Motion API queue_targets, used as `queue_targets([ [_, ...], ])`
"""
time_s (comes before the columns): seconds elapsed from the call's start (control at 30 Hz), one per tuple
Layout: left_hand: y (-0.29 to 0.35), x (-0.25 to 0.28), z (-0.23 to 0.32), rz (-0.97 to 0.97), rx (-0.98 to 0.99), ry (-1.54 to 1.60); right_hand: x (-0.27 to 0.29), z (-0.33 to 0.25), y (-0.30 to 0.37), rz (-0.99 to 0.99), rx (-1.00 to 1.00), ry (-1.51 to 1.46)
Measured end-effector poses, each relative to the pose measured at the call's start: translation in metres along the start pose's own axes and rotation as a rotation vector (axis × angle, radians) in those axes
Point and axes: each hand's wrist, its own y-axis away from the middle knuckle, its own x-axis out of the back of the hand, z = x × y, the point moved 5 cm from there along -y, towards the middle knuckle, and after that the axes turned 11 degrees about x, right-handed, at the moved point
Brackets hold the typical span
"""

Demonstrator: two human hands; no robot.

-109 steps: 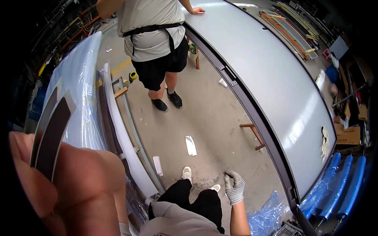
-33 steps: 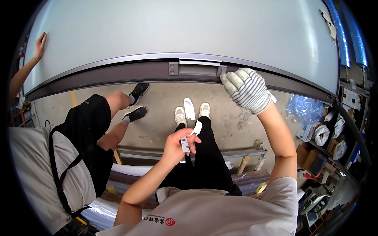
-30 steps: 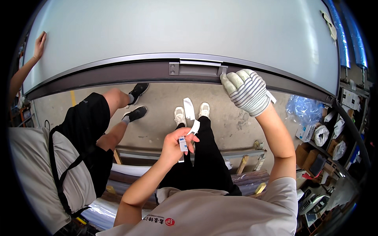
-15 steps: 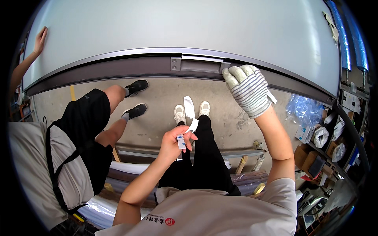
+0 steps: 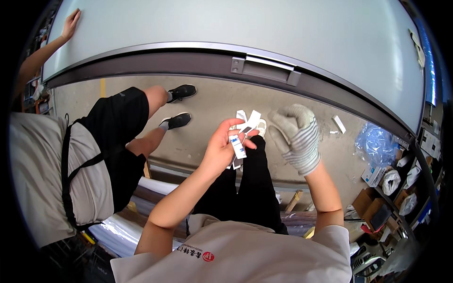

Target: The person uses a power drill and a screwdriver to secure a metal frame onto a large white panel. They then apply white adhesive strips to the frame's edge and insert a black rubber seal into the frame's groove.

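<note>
My bare left hand [image 5: 220, 147] is closed around several short white tape strips [image 5: 238, 147], some with blue print and some with a dark side. The strips stick out above and below its fingers. To its right hovers my right hand [image 5: 298, 139] in a grey-white striped knit glove, thumb apart from the loosely bent fingers, with nothing visible in it. Beyond both hands lies a large pale grey panel [image 5: 226, 23] with a dark edge. Set into that edge is a recess [image 5: 266, 70] between two metal end pieces, and neither hand touches it.
A co-worker in black shorts [image 5: 115, 120] stands at the left, one hand [image 5: 71, 23] on the panel. On the floor lie a white strip [image 5: 339, 124] and crumpled blue plastic film [image 5: 376, 141]. Shelves with cardboard boxes [image 5: 370, 203] line the right; wrapped lengths [image 5: 125, 236] lie behind me.
My right hand has left the panel's edge and come back toward me, its fingers loosening. My left hand has risen with the strips, nearer the right. The view has shifted slightly.
</note>
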Motion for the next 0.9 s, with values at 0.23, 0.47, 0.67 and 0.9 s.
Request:
queue_targets([
  [0.23,0.012,-0.006,0.025,0.047,-0.138,-0.384,-0.030,-0.028,-0.002,-0.162,-0.151,-0.166],
  [0.47,0.026,-0.002,0.034,0.141,-0.417,-0.769,-0.018,-0.036,-0.024,-0.157,0.154,0.015],
  [0.67,0.027,0.028,0.024,0.245,-0.391,-0.647,0.000,-0.018,-0.057,0.157,0.268,0.288],
  [0.9,0.038,0.035,0.008,0.123,-0.283,-0.578,-0.051,0.007,-0.093,-0.058,0.482,0.510],
])
